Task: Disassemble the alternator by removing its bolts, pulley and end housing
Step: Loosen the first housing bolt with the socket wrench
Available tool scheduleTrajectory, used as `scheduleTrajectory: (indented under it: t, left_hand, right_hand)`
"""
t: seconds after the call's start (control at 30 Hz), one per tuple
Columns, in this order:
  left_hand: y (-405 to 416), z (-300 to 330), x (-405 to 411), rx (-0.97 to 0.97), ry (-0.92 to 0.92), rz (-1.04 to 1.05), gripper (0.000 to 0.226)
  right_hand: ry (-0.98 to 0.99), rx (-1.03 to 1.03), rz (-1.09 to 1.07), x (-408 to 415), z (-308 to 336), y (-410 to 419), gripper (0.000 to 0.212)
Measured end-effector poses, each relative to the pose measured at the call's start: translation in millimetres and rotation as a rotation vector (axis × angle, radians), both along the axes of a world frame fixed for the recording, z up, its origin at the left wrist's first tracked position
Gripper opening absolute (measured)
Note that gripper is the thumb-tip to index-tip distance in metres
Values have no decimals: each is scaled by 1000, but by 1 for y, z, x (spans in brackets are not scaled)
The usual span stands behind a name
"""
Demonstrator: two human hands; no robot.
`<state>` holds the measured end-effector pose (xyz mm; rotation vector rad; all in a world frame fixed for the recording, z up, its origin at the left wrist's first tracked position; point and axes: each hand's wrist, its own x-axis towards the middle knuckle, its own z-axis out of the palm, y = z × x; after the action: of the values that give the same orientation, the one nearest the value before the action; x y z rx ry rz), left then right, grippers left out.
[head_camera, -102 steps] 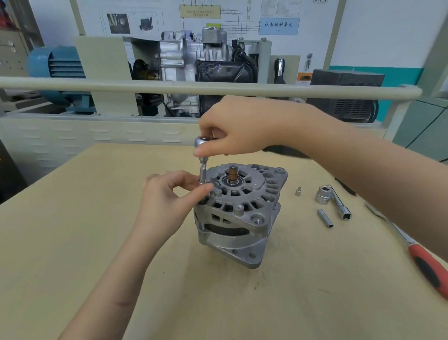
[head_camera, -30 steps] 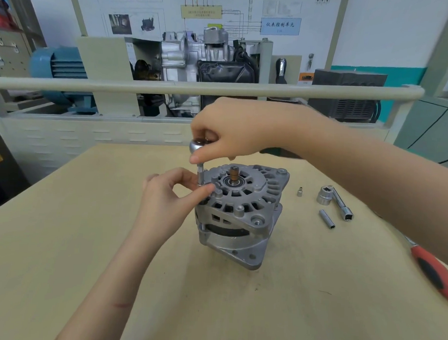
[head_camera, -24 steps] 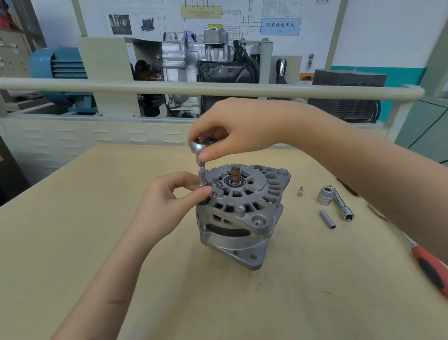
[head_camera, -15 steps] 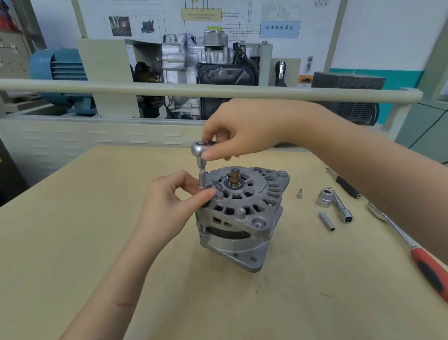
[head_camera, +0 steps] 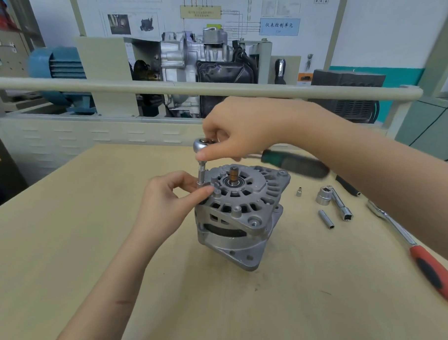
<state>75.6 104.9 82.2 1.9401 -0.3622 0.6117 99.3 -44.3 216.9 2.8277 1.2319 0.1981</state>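
I have the grey cast-aluminium alternator (head_camera: 239,216) standing on end just right of frame centre on the pale wooden table (head_camera: 60,239), its copper-tipped steel shaft (head_camera: 234,176) pointing up. My right hand (head_camera: 241,133) is curled round the round chrome head of the small ratchet (head_camera: 203,145), whose dark green handle (head_camera: 293,165) trails off blurred to the right. My left hand (head_camera: 169,201) pinches the thin chrome socket extension (head_camera: 201,174) between thumb and forefinger, right where it meets the housing rim at the upper left of the alternator.

The likeliest trouble, as I judge it, is the socket tipping off the bolt head: the extension is slender and tall, and any sideways pull from the handle would cam it out and round the bolt. The alternator is unclamped, resting on a narrow base, so torque could also spin or topple it. My left fingertips sit beside the rim and could be nipped if the tool slips.

Room is decent. The handle's sweep passes above the housing top; behind it lies open table before the cream rail (head_camera: 195,87). To the right lie a tiny silver bit (head_camera: 299,192), a chrome socket on a short bar (head_camera: 335,203), a loose long socket (head_camera: 326,219) and a red-handled ratchet (head_camera: 429,266), all well apart from the alternator. The near edge is out of view
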Motion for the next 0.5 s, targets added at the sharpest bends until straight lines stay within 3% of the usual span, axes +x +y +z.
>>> scheduleTrajectory:
  t: [0.1, 0.23, 0.3, 0.5]
  left_hand:
    - [2, 2, -1, 19, 9, -9, 21]
    - [9, 7, -5, -13, 78, -154, 13]
    - [8, 8, -4, -20, 69, -130, 12]
    - [0, 6, -2, -17, 19, -17, 15]
  right_hand:
    - [-35, 11, 28, 2, -1, 2, 46]
    - [38, -10, 82, 1, 5, 2, 27]
    - [74, -4, 103, 1, 5, 1, 20]
    - [-4, 15, -22, 7, -1, 1, 48]
